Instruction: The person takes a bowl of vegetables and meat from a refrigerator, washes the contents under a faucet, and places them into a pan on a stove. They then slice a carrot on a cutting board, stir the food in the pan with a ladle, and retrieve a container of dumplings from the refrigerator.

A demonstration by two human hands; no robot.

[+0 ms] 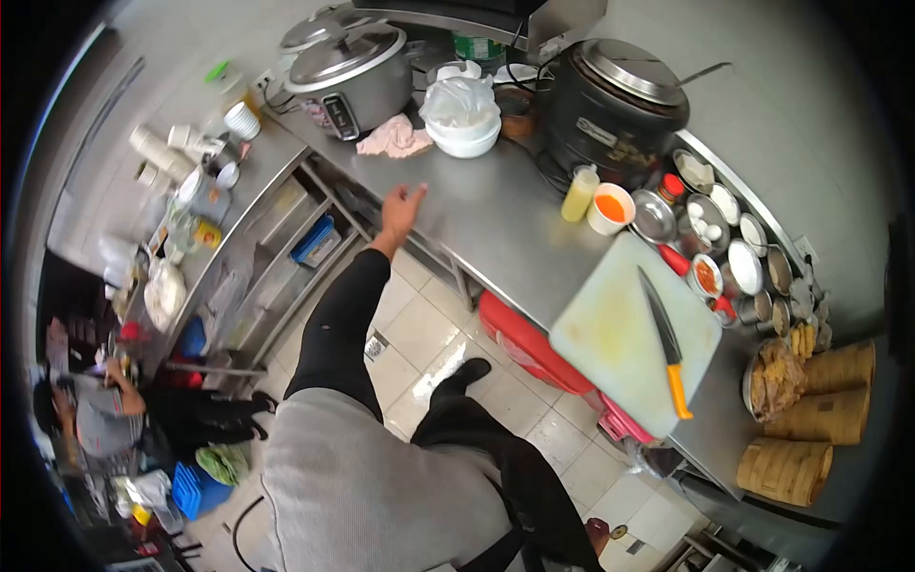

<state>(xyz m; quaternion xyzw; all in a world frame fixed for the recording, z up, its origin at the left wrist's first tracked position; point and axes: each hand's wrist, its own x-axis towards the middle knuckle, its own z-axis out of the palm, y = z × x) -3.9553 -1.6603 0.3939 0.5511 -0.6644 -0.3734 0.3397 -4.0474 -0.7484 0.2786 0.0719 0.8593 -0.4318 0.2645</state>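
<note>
My left hand [401,214] reaches out over the front edge of the steel counter [477,214], fingers apart and nothing in them. Beyond it lie a crumpled pink cloth [395,138] and white bowls [467,141] topped with a clear plastic bag [459,102]. My right hand [598,534] hangs low by my leg at the bottom of the view; its fingers are too small and dark to make out. On the right part of the counter, a knife [660,315] with an orange handle rests on a white cutting board [610,334].
A rice cooker [348,71] and a black soup warmer [610,114] stand at the back. Near the warmer are a squeeze bottle [579,194] and a cup of orange sauce [610,208]. Bamboo steamers [786,469] sit far right. Another person [110,415] stands at left.
</note>
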